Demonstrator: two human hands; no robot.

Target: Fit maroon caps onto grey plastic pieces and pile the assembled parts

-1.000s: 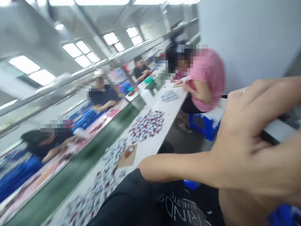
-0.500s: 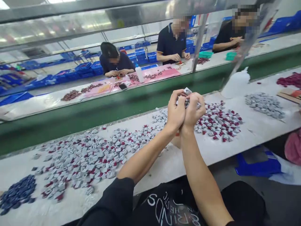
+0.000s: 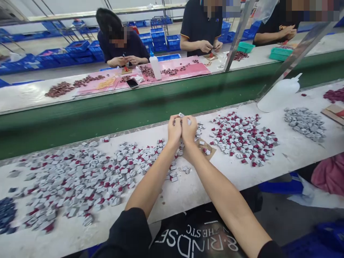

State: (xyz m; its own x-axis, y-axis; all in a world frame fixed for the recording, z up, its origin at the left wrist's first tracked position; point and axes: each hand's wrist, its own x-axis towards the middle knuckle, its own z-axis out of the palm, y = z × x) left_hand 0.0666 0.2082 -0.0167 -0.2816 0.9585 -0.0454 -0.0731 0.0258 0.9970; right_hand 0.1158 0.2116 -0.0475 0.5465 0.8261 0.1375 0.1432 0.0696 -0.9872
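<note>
My left hand (image 3: 175, 129) and my right hand (image 3: 189, 128) are side by side above the far edge of the white bench, fingers curled round a small cluster of white-grey pieces (image 3: 181, 115). Some of the pieces show between the fingers; the rest are hidden. Under and beside the right hand lies a brown cardboard square (image 3: 210, 153) with a few pieces on it. A wide spread of white-grey and dark red pieces (image 3: 91, 175) covers the bench to the left. Another pile of such pieces (image 3: 244, 138) lies to the right.
Dark blue pieces (image 3: 6, 215) lie at the far left. Right of the mixed pile are a white squeeze bottle (image 3: 278, 94), grey pieces (image 3: 305, 123) and dark red pieces (image 3: 334, 95). Beyond a green strip (image 3: 129, 118), several people work at another bench (image 3: 24, 95). A metal post (image 3: 238, 39) stands there.
Both hands, still together round the pieces, have moved left and lower, down nearer the bench. The camera view has tilted down, and the cardboard square has come into view.
</note>
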